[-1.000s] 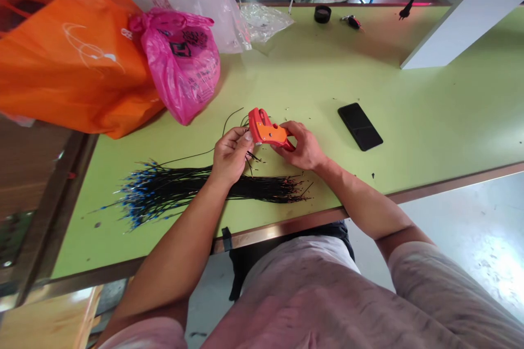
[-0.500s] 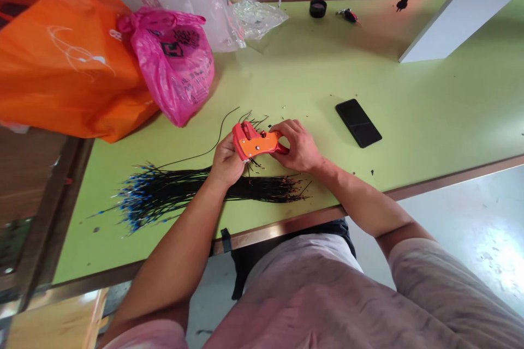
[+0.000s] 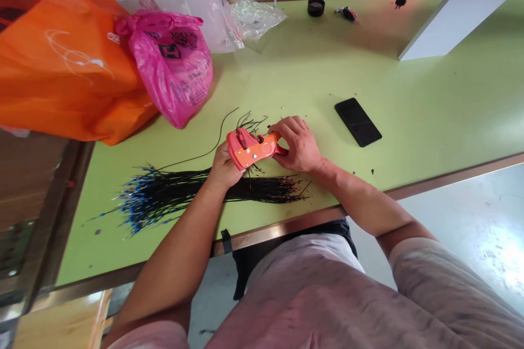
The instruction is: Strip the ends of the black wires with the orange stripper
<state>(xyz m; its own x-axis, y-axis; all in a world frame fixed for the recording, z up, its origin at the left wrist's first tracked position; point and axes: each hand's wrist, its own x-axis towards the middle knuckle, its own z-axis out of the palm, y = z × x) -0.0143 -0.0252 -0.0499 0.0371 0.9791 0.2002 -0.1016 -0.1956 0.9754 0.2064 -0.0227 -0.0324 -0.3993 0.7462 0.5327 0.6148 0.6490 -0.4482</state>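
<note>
Red-orange wire stripper [image 3: 250, 149] is held in both hands at centre of frame, just above the wire bundle, w/ its head end to the L. L hand [image 3: 223, 168] cups the head end from below, fingers mostly hidden behind the tool, so grip looks closed but exact finger position can't be told. R hand [image 3: 297, 144] wraps the handle end, fingers [image 3: 286, 132] curled narrow round it. Can't tell if a wire is in the jaws; short black wire ends [image 3: 254, 124] stick out just above the tool.

Bundle of black wires w/ blue terminals [image 3: 213, 190] lies on green table [image 3: 409, 92] under both wrists, blue ends to the L. One long loose wire [image 3: 208, 148] curves up from it.

Black phone [image 3: 357, 122] sits face-up R of the hands. Orange bag [image 3: 61, 65], pink plastic bag [image 3: 170, 68] and clear plastic bag [image 3: 176, 0] are upper L. Black cap [image 3: 316, 7] and keys [image 3: 347, 13] are nr top edge, w/ black plug [image 3: 403, 0] upper R.
</note>
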